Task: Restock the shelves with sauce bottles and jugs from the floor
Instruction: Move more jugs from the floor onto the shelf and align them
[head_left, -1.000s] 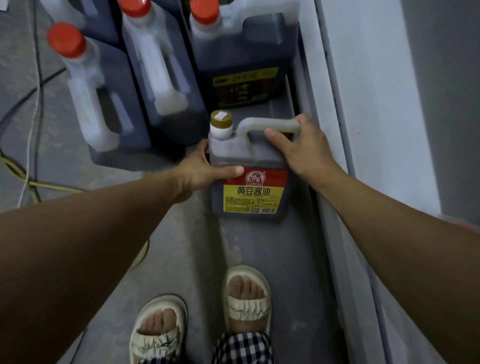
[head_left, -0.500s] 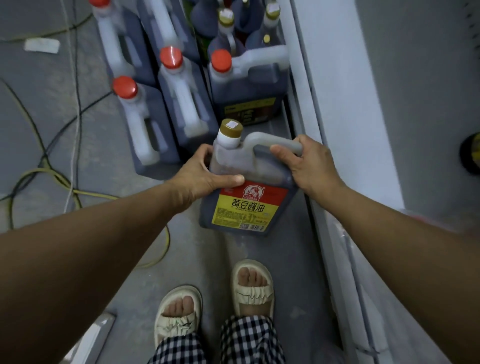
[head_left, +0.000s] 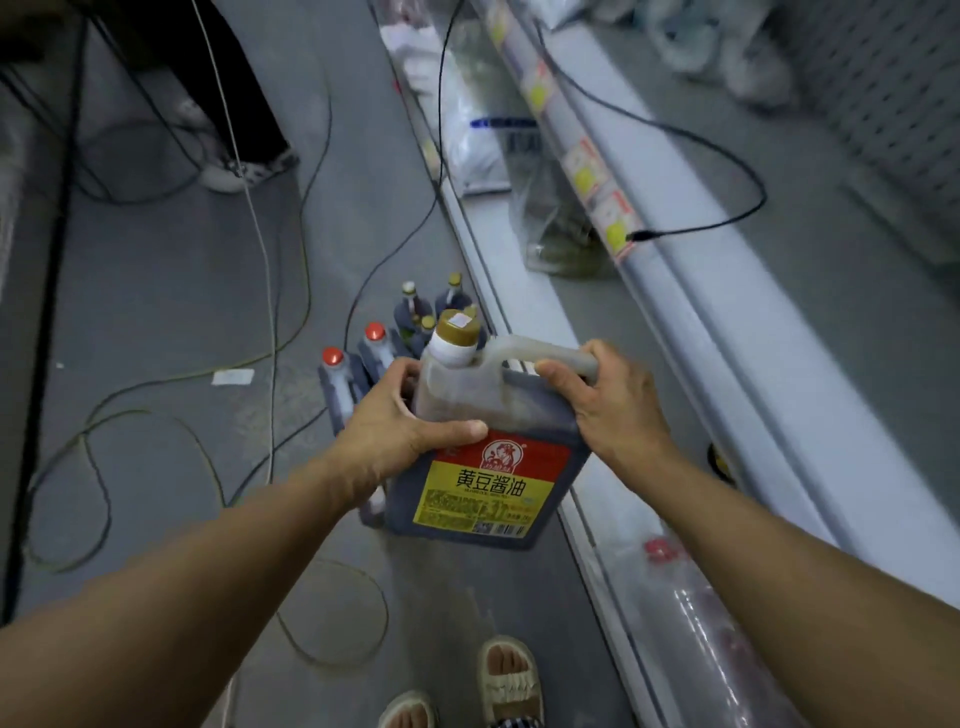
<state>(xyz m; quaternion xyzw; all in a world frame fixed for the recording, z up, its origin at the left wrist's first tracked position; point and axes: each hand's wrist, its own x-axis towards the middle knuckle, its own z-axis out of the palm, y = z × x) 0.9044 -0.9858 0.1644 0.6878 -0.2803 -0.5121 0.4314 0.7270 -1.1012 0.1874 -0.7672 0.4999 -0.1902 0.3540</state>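
Note:
I hold a dark soy sauce jug (head_left: 483, 483) with a gold cap and a red and yellow label in the air above the floor. My right hand (head_left: 615, 405) grips its white handle from the right. My left hand (head_left: 400, 421) holds the jug's left shoulder, thumb across the front. Below and behind it, red-capped jugs (head_left: 345, 384) and several small dark bottles (head_left: 426, 312) stand on the floor beside the shelf. The white shelves (head_left: 737, 332) run along the right.
Cables (head_left: 156, 410) loop across the grey floor on the left. A black cable (head_left: 727, 171) lies on the shelf. Plastic bags (head_left: 556, 228) sit on the lower shelf. Another person's shoe (head_left: 244, 169) is at the far left. My sandalled feet (head_left: 511, 680) are below.
The jug has been lifted off the floor and well above the other jugs. The view has risen and swung up, showing more of the aisle and the shelves.

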